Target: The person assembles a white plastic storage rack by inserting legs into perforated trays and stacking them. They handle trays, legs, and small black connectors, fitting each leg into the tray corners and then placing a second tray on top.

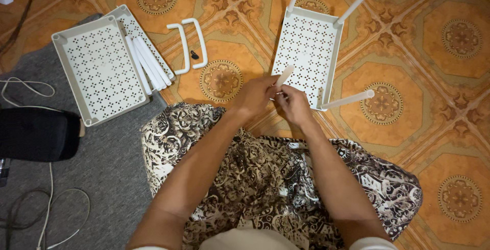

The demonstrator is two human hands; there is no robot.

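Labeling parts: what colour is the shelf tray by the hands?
White, perforated with small diamond holes; shelf tray shows best in the head view.

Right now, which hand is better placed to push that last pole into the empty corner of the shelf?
Probably the left hand: it holds the pole, tip angled up over the shelf. The right hand sits nearer the corner and pinches the pole's lower end, so it looks better suited to steadying.

Illumination is warm, moderate and even, from overhead. Soft shadows fall beside the upright poles (348, 100) onto the perforated shelf tray (306, 46) and tiled floor (449, 102). No glare. Focus is sharp throughout; frame corners darken slightly, with mild wide-angle stretching.
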